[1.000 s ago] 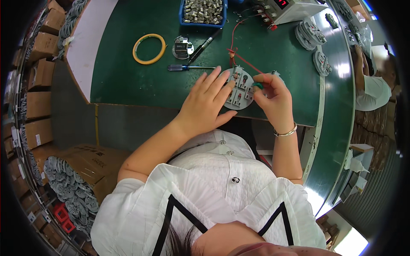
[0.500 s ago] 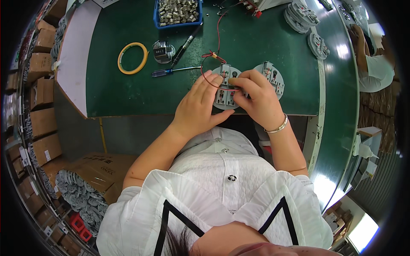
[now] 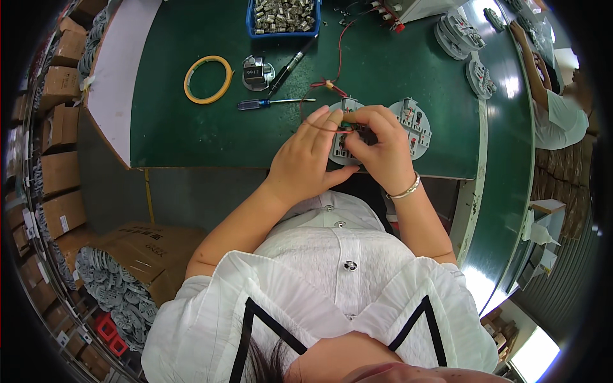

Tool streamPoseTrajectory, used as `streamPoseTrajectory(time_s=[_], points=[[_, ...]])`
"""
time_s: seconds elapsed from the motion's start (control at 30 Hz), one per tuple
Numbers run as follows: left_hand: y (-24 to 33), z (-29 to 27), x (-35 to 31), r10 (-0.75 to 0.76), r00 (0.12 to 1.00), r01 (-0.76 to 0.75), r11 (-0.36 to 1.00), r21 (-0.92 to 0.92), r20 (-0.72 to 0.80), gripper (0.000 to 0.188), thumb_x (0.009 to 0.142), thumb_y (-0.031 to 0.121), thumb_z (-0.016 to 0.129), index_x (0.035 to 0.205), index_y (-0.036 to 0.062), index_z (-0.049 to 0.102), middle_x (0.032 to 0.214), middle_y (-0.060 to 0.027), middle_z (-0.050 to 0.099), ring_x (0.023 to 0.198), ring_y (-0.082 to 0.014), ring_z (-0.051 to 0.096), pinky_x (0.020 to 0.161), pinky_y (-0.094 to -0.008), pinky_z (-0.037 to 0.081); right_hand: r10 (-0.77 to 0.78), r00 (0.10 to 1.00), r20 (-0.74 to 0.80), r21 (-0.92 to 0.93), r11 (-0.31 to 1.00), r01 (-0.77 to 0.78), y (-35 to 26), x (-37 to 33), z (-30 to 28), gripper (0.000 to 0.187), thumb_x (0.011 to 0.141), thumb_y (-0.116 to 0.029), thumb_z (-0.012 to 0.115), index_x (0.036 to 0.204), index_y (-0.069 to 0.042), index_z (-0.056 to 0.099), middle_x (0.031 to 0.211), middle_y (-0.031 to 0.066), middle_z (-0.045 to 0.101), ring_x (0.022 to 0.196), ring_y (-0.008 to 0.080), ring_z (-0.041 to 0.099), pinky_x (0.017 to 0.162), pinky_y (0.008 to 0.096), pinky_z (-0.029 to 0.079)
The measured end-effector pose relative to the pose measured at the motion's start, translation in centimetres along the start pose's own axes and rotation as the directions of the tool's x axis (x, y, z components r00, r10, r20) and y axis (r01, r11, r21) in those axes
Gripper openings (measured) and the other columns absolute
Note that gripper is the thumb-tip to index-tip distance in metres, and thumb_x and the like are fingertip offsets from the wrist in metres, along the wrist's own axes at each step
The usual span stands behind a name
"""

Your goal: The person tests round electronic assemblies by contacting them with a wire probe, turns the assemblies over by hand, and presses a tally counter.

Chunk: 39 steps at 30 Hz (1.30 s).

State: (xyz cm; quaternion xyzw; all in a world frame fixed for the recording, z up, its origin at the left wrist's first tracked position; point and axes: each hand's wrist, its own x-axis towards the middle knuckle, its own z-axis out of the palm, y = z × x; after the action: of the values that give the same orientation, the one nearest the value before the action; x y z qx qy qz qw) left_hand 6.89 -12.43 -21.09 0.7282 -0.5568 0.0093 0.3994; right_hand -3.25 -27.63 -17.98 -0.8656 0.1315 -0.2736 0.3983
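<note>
The grey disc (image 3: 341, 152) lies on the green table (image 3: 191, 140), partly under both hands. The left hand (image 3: 305, 153) lies spread on its left side. The right hand (image 3: 381, 142) bends thumb and fingers over it, by a thin wire (image 3: 341, 57); from here I can't tell what they grip. A second disc (image 3: 418, 131) sits just right.

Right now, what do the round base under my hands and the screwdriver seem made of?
The round base: probably matte moulded plastic, judging by its dull, even grey. The screwdriver: likely plastic handle, glossy blue; its shaft looks like polished metal, bright and silvery.
</note>
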Motion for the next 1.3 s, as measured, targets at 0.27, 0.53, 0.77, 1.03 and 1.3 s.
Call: streamPoseTrajectory(time_s=[0.27,0.53,0.77,1.03,1.3], points=[[0.0,0.1,0.0,0.021,1.0,-0.021,1.0,0.011,0.01,0.099,0.07,0.038,0.094,0.144,-0.0056,0.043,0.139,-0.025,0.058,0.131,-0.0427,0.058,0.107,-0.046,0.052,-0.008,0.999,0.035,-0.092,0.996,0.011,-0.2,-0.2,-0.6,0.025,0.075,-0.001,0.074,0.099,-0.003,0.073,0.094,0.0098,0.071,0.084,0.029,0.064,0.079,0.0401,0.053],[-0.1,0.1,0.0,0.022,1.0,-0.022,1.0,0.012,0.018,0.103,0.07,0.038,0.093,0.148,-0.0053,0.042,0.14,-0.0255,0.057,0.132,-0.042,0.057,0.107,-0.0458,0.052,0.039,0.999,0.038,0.018,0.999,-0.04,0.0,-0.2,-0.5,0.026,0.075,0.0,0.073,0.1,-0.003,0.073,0.091,0.0099,0.07,0.08,0.0282,0.064,0.075,0.0418,0.052],[-0.4,0.3,-0.3,0.037,0.999,-0.037,0.999,0.026,0.016,0.102,0.07,0.038,0.094,0.146,-0.007,0.042,0.143,-0.0248,0.055,0.134,-0.0419,0.056,0.109,-0.0465,0.05,-0.084,0.992,0.097,-0.078,0.993,0.092,0.1,0.2,-1.1,0.023,0.076,-0.001,0.073,0.099,-0.004,0.073,0.085,0.0097,0.068,0.078,0.0287,0.065,0.07,0.0394,0.053],[-0.2,0.3,-0.2,0.024,0.999,-0.025,0.999,0.031,0.03,0.101,0.071,0.038,0.094,0.144,-0.0076,0.042,0.143,-0.024,0.056,0.134,-0.0419,0.055,0.108,-0.0468,0.05,-0.027,0.999,0.046,0.009,1.0,0.027,0.4,-0.1,-0.5,0.025,0.075,-0.001,0.073,0.099,-0.005,0.073,0.085,0.0089,0.069,0.078,0.0301,0.064,0.072,0.0406,0.053],[-0.3,0.6,-0.1,0.068,0.998,-0.067,0.996,0.061,-0.014,0.103,0.071,0.038,0.094,0.147,-0.0083,0.04,0.142,-0.0238,0.057,0.133,-0.0415,0.056,0.108,-0.0451,0.051,-0.162,0.986,0.034,-0.21,0.964,0.165,0.6,-0.2,-0.1,0.029,0.073,-0.005,0.075,0.102,-0.011,0.074,0.089,0.0041,0.07,0.084,0.0251,0.064,0.079,0.0389,0.046]])
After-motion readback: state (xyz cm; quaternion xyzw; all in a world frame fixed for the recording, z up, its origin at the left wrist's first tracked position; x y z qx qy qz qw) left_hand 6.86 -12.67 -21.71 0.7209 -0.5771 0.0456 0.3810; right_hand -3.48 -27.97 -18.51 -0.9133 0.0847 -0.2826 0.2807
